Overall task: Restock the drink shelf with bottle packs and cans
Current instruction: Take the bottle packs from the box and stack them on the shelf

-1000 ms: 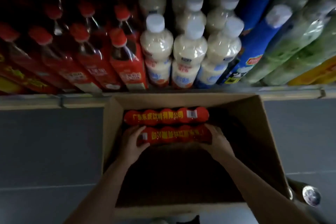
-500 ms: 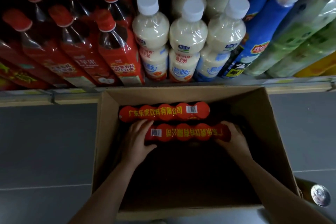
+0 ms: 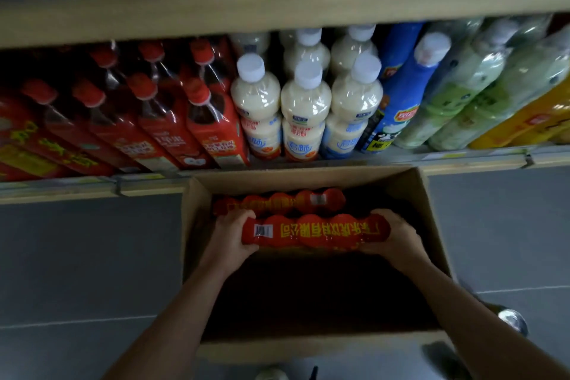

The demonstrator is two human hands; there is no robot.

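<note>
Both hands, left hand (image 3: pixel 228 244) and right hand (image 3: pixel 398 239), fingers wrapped around 1 red bottle pack (image 3: pixel 314 231) over the box (image 3: pixel 438 225), 1 more pack (image 3: pixel 277 202) inside, shelving not started.

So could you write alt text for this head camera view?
Two hands, left hand and right hand, grip the ends of a red bottle pack over an open cardboard box, where another red pack lies. Behind is a drink shelf of bottles.
</note>
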